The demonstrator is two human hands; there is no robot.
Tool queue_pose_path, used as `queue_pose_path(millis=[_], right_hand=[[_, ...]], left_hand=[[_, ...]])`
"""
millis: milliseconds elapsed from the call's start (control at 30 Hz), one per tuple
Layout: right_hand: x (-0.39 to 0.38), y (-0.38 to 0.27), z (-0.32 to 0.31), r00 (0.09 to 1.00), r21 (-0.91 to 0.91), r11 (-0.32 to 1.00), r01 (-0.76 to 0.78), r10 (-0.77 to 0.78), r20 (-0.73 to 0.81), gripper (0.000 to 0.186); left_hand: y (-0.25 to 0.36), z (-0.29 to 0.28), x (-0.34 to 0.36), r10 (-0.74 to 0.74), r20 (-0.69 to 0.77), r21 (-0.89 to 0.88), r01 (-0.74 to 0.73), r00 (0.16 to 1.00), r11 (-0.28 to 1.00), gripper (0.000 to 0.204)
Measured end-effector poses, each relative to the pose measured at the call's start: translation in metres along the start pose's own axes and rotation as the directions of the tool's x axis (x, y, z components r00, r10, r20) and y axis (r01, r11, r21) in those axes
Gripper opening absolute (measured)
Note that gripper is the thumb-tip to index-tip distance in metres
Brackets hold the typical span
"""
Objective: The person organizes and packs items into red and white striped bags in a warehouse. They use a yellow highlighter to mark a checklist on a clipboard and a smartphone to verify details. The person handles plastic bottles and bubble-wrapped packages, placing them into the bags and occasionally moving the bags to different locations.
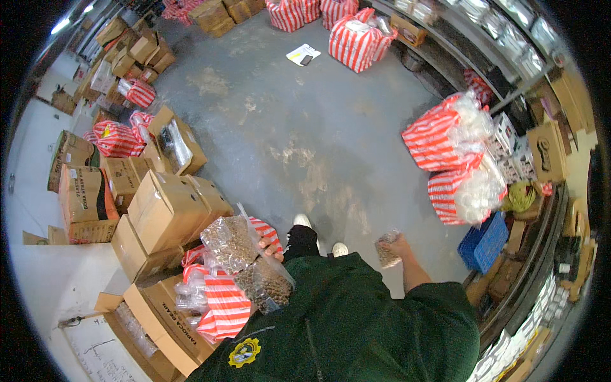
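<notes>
Two clear bags of brown pellets (245, 254) fill the left hand (273, 249)'s grip; the right hand (398, 245) clutches a small pellet packet (386, 251) near the blue crate (484, 242).

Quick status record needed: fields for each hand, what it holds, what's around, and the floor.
left hand: grips large clear bags of brown pieces, carried at the person's left side
right hand: holds a small clear packet of brown pieces, out to the right
left side: red-and-white striped bag among cardboard boxes
right side: blue crate below striped bags stuffed with clear packets, beside shelving
floor: grey concrete, worn patches, a paper sheet lying far ahead
</notes>
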State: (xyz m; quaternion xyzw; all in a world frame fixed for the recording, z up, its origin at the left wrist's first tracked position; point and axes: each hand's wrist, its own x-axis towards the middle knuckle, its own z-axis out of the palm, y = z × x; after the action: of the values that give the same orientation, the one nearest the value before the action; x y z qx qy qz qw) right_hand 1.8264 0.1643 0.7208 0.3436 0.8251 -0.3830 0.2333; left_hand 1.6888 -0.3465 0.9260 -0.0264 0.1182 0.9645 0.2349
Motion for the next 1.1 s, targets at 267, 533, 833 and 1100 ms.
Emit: queue_pose_path(millis=[267, 533, 833, 1100], right_hand=[[0.129, -0.245, 0.033, 0.997, 0.058, 0.995, 0.075, -0.073, -0.04, 0.1], [0.207, -0.364, 0.019, 0.958, 0.233, 0.96, -0.157, 0.205, -0.199, 0.108], [0.322, -0.471, 0.023, 0.92, 0.284, 0.914, -0.291, 0.349, -0.181, 0.102], [0.521, -0.662, 0.021, 0.939, 0.317, 0.904, -0.286, 0.331, -0.096, 0.099]], left_hand=[[0.111, -0.033, 0.177, 0.007, 0.024, -0.023, -0.007, 1.0, 1.0, 0.096], [0.295, -0.018, 0.393, 0.041, 0.103, -0.003, -0.041, 0.994, 0.999, 0.094], [0.418, -0.028, 0.623, 0.001, 0.161, -0.034, 0.004, 0.987, 0.999, 0.091], [0.518, -0.009, 0.856, -0.039, 0.164, 0.003, 0.039, 0.986, 0.999, 0.089]])
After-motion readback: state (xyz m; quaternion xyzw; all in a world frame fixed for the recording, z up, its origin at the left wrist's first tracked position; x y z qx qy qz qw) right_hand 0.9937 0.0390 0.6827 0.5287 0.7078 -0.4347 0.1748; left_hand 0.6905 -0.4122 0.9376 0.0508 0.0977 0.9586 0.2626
